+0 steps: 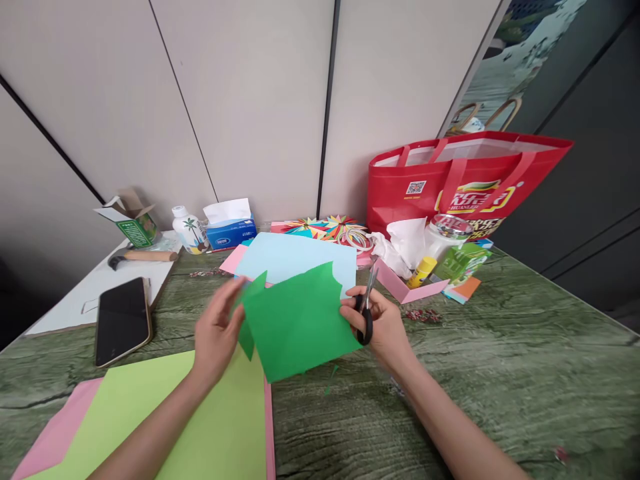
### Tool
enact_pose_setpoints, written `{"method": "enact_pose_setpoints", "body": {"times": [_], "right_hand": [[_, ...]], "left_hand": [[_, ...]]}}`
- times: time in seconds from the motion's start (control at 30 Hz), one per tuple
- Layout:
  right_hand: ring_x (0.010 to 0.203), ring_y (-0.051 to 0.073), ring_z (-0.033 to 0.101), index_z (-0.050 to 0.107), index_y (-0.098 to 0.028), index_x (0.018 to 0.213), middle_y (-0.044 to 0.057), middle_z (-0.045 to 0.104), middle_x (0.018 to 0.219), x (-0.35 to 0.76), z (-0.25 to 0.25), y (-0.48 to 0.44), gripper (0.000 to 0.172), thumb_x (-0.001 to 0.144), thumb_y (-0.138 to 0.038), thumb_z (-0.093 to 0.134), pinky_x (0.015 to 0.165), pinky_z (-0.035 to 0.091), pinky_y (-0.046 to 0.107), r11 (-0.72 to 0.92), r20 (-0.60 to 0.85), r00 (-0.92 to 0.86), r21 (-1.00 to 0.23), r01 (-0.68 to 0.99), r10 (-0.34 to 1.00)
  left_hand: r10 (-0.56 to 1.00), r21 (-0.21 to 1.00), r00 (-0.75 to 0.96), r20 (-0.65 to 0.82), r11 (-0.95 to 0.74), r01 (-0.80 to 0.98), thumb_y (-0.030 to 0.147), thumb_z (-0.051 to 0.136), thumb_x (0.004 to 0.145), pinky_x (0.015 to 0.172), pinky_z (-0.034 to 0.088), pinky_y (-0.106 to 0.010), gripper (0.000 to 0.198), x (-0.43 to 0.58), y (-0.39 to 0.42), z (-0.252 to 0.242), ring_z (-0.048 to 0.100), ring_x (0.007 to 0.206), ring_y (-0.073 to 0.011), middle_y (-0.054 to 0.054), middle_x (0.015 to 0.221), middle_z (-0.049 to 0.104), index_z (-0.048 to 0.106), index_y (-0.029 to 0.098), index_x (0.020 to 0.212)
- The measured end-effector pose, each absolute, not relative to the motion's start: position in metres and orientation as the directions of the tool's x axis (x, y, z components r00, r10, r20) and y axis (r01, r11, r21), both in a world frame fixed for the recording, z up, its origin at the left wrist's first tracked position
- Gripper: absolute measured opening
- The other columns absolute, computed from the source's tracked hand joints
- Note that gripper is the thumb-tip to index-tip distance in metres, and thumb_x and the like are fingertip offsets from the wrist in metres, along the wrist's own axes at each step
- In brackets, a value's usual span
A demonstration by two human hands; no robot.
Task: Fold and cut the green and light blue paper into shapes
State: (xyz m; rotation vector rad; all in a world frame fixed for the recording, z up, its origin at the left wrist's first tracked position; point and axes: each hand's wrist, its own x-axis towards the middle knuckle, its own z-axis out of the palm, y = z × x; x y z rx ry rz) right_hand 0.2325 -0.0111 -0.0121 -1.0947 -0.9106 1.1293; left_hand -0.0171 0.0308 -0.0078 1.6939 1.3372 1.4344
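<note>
A green sheet of paper [303,320] with a curved notch cut from its upper right corner is held up over the table. My right hand [387,330] pinches the sheet's right edge and also has black-handled scissors [369,303] in its fingers, blades pointing up. On the other side, my left hand [216,327], slightly blurred, is closed on a smaller cut piece of green paper [247,340], partly hidden behind the sheet. Thin green scraps [331,379] lie on the table below.
Yellow-green paper [200,427] over pink sheets lies front left, near a phone [123,321] and hammer [145,255]. Light blue paper [295,257] lies behind. Along the back stand a bottle [191,231], tissue box [231,233], glue stick [423,272] and red bag [450,180].
</note>
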Motion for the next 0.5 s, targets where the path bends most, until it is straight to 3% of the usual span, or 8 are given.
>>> {"method": "enact_pose_setpoints", "body": {"times": [0.1,0.17,0.23,0.3,0.4,0.5], "right_hand": [[0.044,0.006,0.048,0.058,-0.019,0.087,-0.001,0.065,0.07,0.227,-0.014,-0.014,0.033,0.061,-0.03,0.076,0.038,0.035,0.017,0.031,0.017,0.094,-0.988,-0.152,0.995],[0.05,0.009,0.052,0.059,-0.019,0.086,0.0,0.065,0.071,0.222,-0.016,-0.016,0.032,0.061,-0.028,0.076,0.04,0.037,0.018,0.03,0.026,0.042,-0.994,-0.104,0.999],[0.054,0.01,0.054,0.06,-0.019,0.086,0.001,0.065,0.071,0.217,-0.018,-0.018,0.031,0.061,-0.027,0.075,0.042,0.037,0.018,0.029,0.029,0.007,-0.996,-0.088,1.0],[0.055,0.011,0.055,0.06,-0.019,0.086,0.001,0.065,0.07,0.211,-0.018,-0.02,0.03,0.061,-0.027,0.075,0.043,0.038,0.018,0.021,0.024,-0.022,-0.995,-0.097,0.999],[0.054,0.011,0.055,0.061,-0.019,0.085,0.001,0.065,0.07,0.207,-0.017,-0.022,0.031,0.061,-0.031,0.075,0.044,0.039,0.02,0.003,0.009,-0.058,-0.994,-0.106,0.998],[0.057,0.014,0.057,0.062,-0.019,0.091,0.004,0.068,0.075,0.215,-0.015,-0.02,0.038,0.061,-0.039,0.074,0.047,0.043,0.024,-0.032,-0.026,-0.077,-0.997,-0.077,0.997]], "left_hand": [[0.957,0.998,0.289,0.008,-0.025,0.058,0.049,0.066,0.07,0.075,0.051,-0.038,0.046,-0.007,0.018,-0.005,0.062,0.095,-0.0313,-0.011,0.1,0.069,0.067,0.021,0.106],[0.884,0.989,0.453,-0.115,0.142,-0.027,0.055,0.062,0.071,0.065,0.051,-0.035,0.05,0.0,0.011,-0.006,0.064,0.085,-0.0286,-0.011,0.093,0.071,0.066,0.021,0.107],[0.817,0.973,0.559,-0.145,0.219,-0.068,0.056,0.065,0.068,0.065,0.051,-0.033,0.055,0.005,0.006,-0.008,0.065,0.081,-0.0256,-0.01,0.09,0.07,0.063,0.022,0.111],[0.798,0.966,0.582,-0.16,0.247,-0.073,0.05,0.07,0.065,0.062,0.049,-0.029,0.051,0.009,0.002,-0.008,0.064,0.072,-0.0215,-0.006,0.079,0.07,0.064,0.021,0.107],[0.851,0.971,0.489,-0.191,0.237,-0.034,0.042,0.074,0.064,0.047,0.041,-0.021,0.029,0.013,0.0,-0.009,0.054,0.05,-0.0124,0.001,0.055,0.06,0.066,0.018,0.079],[0.9,0.972,0.379,-0.214,0.237,-0.013,0.04,0.075,0.063,0.042,0.034,-0.019,0.028,0.014,0.0,-0.01,0.046,0.044,-0.0085,0.004,0.049,0.054,0.06,0.016,0.065]]}}
